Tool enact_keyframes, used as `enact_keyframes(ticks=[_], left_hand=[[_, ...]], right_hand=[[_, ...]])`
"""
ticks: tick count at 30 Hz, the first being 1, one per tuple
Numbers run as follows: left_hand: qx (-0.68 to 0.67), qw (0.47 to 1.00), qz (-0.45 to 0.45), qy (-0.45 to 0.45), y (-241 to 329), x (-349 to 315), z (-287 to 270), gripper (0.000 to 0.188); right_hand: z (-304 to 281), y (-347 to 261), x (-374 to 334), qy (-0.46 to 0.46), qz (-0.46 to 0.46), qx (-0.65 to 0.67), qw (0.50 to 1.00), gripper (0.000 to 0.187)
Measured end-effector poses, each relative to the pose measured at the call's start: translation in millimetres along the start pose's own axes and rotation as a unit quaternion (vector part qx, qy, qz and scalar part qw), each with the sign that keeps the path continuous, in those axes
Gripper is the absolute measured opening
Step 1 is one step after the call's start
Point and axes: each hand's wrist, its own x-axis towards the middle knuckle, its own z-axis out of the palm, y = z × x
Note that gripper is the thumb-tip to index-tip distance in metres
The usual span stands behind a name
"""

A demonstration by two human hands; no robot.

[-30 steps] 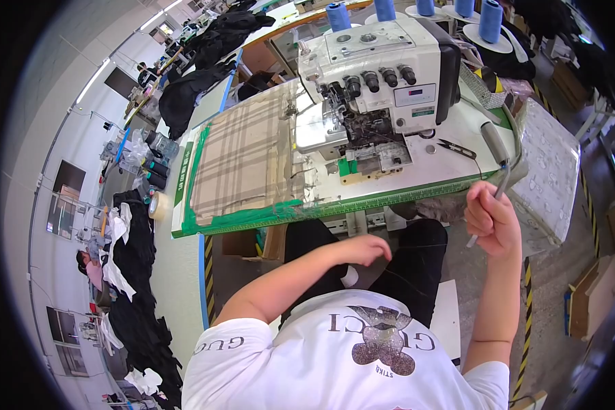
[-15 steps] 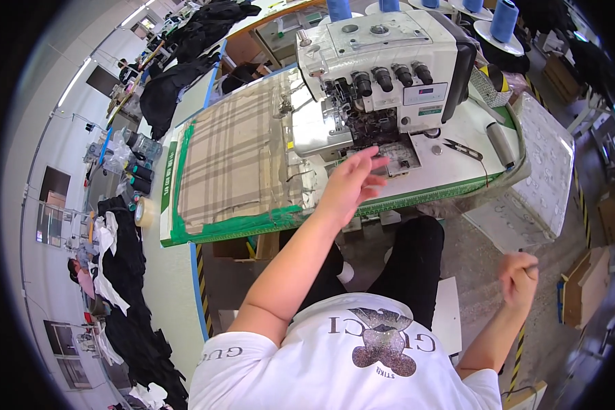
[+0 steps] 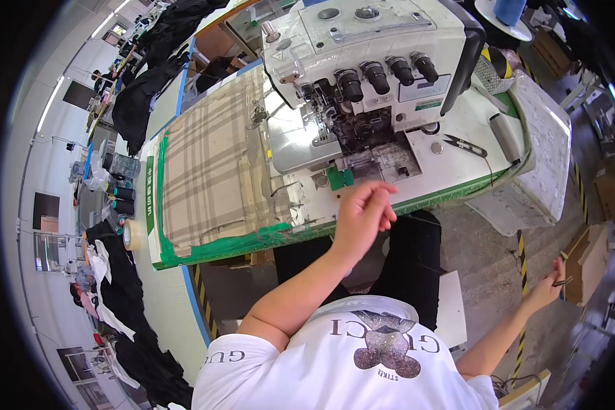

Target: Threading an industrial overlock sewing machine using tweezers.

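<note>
My left hand (image 3: 363,217) hovers just off the front edge of the machine table, its fingers curled together. Whatever may be pinched between them is too small to make out. Behind it stands a white overlock sewing machine (image 3: 369,51), with its dark inner parts exposed at the front and several black tension knobs. Out to the right, low over the floor and away from the table, my right hand (image 3: 545,287) is closed on a thin dark object (image 3: 562,281) whose kind I cannot tell. Thread snips (image 3: 466,146) lie on the table right of the machine.
A grey cylinder (image 3: 504,139) lies near the table's right end, and a blue thread cone (image 3: 508,11) stands behind. Plaid fabric (image 3: 208,164) edged with green tape covers the table's left side. A cardboard box (image 3: 586,263) sits on the floor at right. A tape roll (image 3: 134,234) is at left.
My left hand has drawn back from the machine's open front toward me, its fingers curling in. My right hand has swung outward to the right. The view has shifted slightly.
</note>
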Motion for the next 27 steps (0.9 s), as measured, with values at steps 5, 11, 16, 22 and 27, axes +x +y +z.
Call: enact_keyframes(ticks=[5, 11, 16, 22, 27], left_hand=[[0.189, 0.979, 0.034, -0.068, -19, -24, 5, 0.019], [0.284, 0.951, 0.047, -0.111, -38, -38, -10, 0.012], [0.329, 0.93, 0.105, -0.128, -55, -37, -9, 0.011], [0.479, 0.829, 0.137, -0.252, -80, -43, -1, 0.025], [0.596, 0.714, 0.062, -0.363, -60, -59, -24, 0.052]], right_hand=[[42, -20, 43, -0.196, -0.006, 0.46, 0.866, 0.054], [-50, 56, 198, -0.098, 0.248, 0.501, 0.823, 0.07], [-158, 120, 230, 0.15, 0.087, -0.265, 0.948, 0.044], [-101, 101, 165, -0.047, -0.087, -0.162, 0.982, 0.037], [41, -11, 22, -0.172, -0.041, -0.085, 0.981, 0.033]])
